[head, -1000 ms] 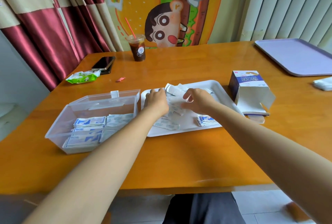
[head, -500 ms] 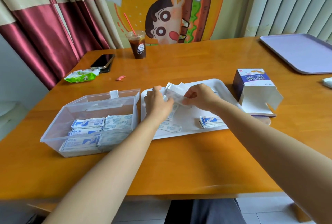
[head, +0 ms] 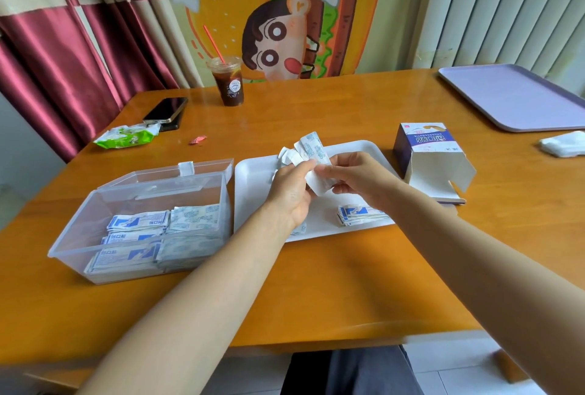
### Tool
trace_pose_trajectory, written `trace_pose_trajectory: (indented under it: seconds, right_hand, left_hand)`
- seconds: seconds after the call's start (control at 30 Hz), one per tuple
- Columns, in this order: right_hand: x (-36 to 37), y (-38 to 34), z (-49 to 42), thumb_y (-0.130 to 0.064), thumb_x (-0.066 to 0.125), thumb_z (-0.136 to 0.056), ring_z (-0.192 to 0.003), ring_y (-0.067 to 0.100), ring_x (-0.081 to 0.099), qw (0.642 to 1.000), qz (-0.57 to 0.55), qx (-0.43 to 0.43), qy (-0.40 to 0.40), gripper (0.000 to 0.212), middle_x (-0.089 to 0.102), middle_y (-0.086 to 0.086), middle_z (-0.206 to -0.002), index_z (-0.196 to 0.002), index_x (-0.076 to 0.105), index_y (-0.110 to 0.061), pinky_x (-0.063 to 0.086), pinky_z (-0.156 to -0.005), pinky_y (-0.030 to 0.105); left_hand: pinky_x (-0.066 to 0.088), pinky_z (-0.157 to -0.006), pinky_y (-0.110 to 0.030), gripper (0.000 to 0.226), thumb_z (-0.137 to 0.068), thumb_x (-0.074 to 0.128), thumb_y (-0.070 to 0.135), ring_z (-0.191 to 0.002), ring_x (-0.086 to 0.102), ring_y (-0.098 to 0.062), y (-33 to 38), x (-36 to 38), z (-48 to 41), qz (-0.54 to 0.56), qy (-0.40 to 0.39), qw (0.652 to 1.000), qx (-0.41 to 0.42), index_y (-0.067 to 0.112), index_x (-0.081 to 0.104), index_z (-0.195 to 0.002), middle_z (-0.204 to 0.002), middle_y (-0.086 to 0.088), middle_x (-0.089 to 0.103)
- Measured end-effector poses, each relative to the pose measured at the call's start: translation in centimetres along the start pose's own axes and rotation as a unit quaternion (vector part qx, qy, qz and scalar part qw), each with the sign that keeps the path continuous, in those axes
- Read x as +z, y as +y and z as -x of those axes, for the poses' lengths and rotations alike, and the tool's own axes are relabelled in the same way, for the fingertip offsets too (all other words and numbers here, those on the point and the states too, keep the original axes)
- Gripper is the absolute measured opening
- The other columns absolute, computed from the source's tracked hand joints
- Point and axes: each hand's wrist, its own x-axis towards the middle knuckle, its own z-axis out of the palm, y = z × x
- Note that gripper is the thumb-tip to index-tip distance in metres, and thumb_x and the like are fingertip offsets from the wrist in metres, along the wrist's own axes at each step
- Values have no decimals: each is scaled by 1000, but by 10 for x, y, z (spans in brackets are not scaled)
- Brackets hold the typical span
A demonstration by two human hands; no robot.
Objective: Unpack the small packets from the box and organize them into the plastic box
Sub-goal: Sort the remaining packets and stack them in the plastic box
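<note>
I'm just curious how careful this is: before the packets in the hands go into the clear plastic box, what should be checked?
1. Left hand and right hand both grip the bunch of small white packets: ok.
2. Clear plastic box has its lid open: ok.
3. Free room behind the packets already in it: ok.
4. Held packets all face one way: cannot tell.
5. White rectangular tray emptied: not ok, a blue-and-white packet stack lies there.
</note>
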Motion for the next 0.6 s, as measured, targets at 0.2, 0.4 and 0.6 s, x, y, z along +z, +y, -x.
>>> trace_pose_trajectory:
  seconds: [0.2,0.4,0.6]
  right_hand:
    - [-4,0,3,-21,69,-86,-81,12,60,1000,6,10,13,23,70,13,-99,-102,71,-4,47,-69,23]
    - [-9,0,5,-18,68,-87,-72,11,60,1000,9,4,25,19,70,7,-87,-100,71,-4,47,-65,21]
    - [-10,-2,10,-19,70,-85,-79,13,60,1000,22,14,3,8,70,0,-85,-88,72,-11,47,-68,22]
  left_hand:
    - [54,-84,-38,30,-98,47,5,-92,66,-24,-1,-4,0,-23,18,1000,-1,6,56,-126,-112,-14,66]
    - [52,-90,-41,26,-98,38,4,-95,65,-26,1,-1,3,-25,9,1000,-10,10,58,-112,-110,-14,66]
    - [48,-84,-38,41,-98,23,19,-97,60,-29,4,8,7,85,-16,994,-63,3,53,-122,-113,-22,61]
